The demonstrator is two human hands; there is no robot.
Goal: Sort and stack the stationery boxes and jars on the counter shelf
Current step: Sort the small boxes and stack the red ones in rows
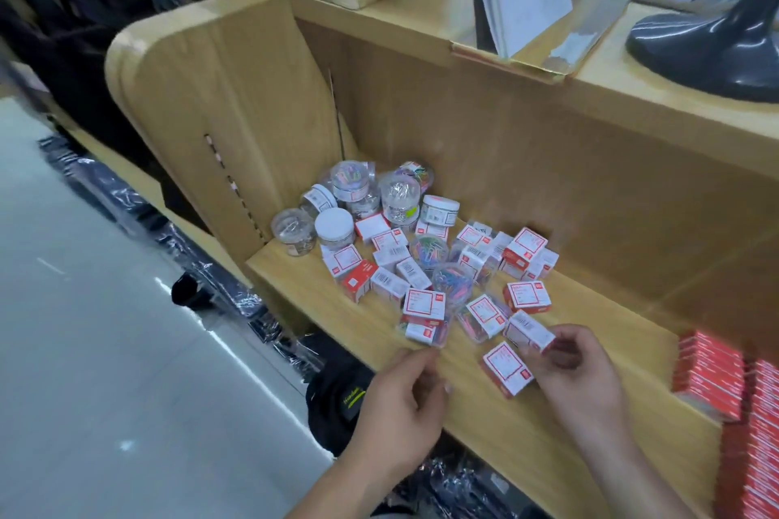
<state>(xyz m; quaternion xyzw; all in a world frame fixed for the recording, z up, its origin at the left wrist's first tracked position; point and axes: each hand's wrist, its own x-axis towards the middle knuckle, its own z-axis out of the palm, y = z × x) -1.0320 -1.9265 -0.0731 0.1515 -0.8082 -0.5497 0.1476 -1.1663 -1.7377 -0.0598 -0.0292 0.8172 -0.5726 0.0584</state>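
Head view only.

Locate the shelf (484, 438), a pale wooden ledge below the upper surface (413, 17). Find the loose boxes (390, 261) scattered white-and-red across its middle, mixed with clear cases of coloured clips. Find the jars (358, 202) clustered behind them toward the back left corner, some upright, some tipped. Note the red stack (708, 375) ranked at the far right end.

Check the right hand (577, 371): fingers (567, 334) narrow, pinched on the right end of the held box (527, 331), at the near edge of the scatter. Cannot tell whether lifted clear of the shelf or resting on it. Read its long axis as running from upper left to lower right, toward the palm.

Check the left hand (404, 405): fingers loosely curled, holding nothing, thumb tip just short of the front box (423, 308), which lies on a clear case.

Treat the near box (506, 369) as next in reach: flat on the shelf, just left of the right hand, between both hands, nearer the right. Judge sorting as barely begun. Expect a carry rightward toward the red stack, well apart from the scatter.
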